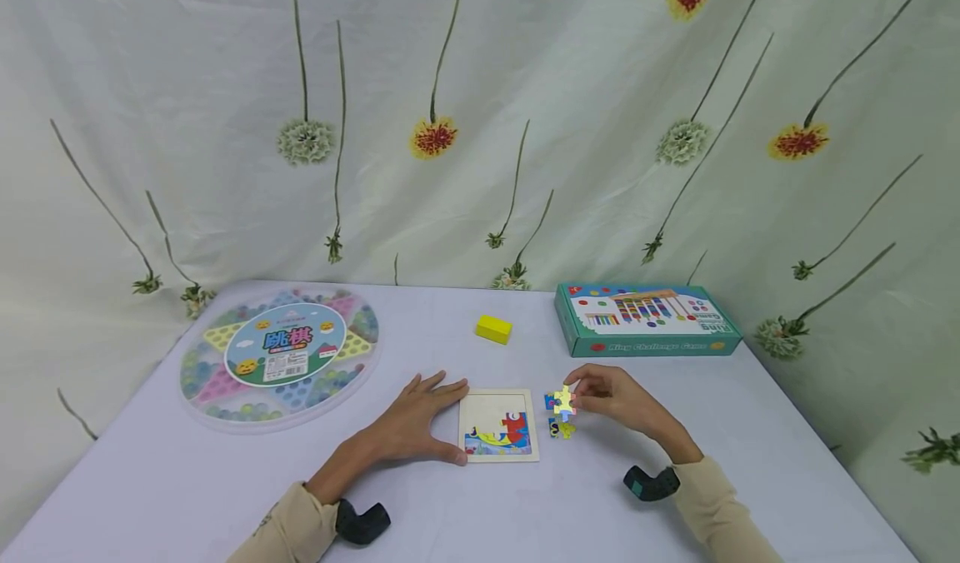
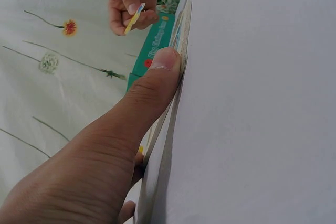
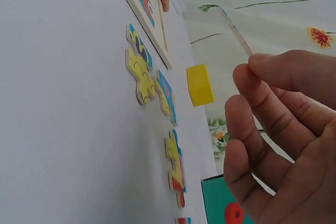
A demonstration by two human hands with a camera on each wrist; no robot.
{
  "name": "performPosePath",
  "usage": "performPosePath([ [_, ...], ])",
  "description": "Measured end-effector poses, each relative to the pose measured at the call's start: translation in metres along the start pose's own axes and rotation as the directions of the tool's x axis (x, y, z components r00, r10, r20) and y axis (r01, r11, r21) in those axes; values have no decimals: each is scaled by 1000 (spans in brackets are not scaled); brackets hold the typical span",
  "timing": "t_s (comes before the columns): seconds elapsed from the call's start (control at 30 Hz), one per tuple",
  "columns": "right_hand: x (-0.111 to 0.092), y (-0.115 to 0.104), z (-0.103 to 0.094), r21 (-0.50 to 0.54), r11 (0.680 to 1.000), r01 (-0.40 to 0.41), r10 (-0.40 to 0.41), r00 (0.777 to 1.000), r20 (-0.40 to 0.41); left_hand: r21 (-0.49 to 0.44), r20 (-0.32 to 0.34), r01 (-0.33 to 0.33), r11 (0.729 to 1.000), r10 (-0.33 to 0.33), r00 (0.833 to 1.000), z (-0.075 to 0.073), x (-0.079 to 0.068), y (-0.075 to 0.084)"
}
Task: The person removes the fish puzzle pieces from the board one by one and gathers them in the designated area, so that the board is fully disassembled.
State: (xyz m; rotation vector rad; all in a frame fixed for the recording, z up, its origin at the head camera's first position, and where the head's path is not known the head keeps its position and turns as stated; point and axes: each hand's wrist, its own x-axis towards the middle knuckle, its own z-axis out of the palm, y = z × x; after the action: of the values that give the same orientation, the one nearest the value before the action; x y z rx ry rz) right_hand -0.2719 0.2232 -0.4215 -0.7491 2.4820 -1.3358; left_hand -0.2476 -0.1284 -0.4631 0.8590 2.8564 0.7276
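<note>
The right hand (image 1: 618, 396) pinches a thin, mostly yellow jigsaw piece (image 1: 563, 402) by its edge above the white worktop (image 1: 495, 513), right of the square pale-wooden tray (image 1: 483, 409). The left hand (image 1: 418, 417), fingers spread, touches the tray's left side. The piece seems light and stiff; edge-pinching should suit.

One puzzle tray (image 1: 483, 409), one yellow block (image 1: 493, 330) — two packaged games (image 1: 285, 351) (image 1: 648, 321).

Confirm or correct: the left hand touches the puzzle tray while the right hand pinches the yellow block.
Not right: in the head view, the right hand pinches a puzzle piece, not the yellow block; the left hand does touch the puzzle tray.
</note>
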Motion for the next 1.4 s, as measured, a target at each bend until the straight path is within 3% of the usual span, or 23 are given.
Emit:
performPosePath([
  [0.7, -31, 22, -15, -14, 994, -108, 108, 994, -13, 8, 6, 2, 1000, -2, 1000, 0, 0, -2],
  [0.97, -31, 31, -12, -89, 994, -70, 69, 998, -10, 10, 5, 3, 1000, -3, 1000, -1, 0, -1],
  [1.4, -32, 29, -9, -152, 986, -73, 68, 997, -43, 3, 0, 2, 1000, -2, 1000, 0, 1, 0],
])
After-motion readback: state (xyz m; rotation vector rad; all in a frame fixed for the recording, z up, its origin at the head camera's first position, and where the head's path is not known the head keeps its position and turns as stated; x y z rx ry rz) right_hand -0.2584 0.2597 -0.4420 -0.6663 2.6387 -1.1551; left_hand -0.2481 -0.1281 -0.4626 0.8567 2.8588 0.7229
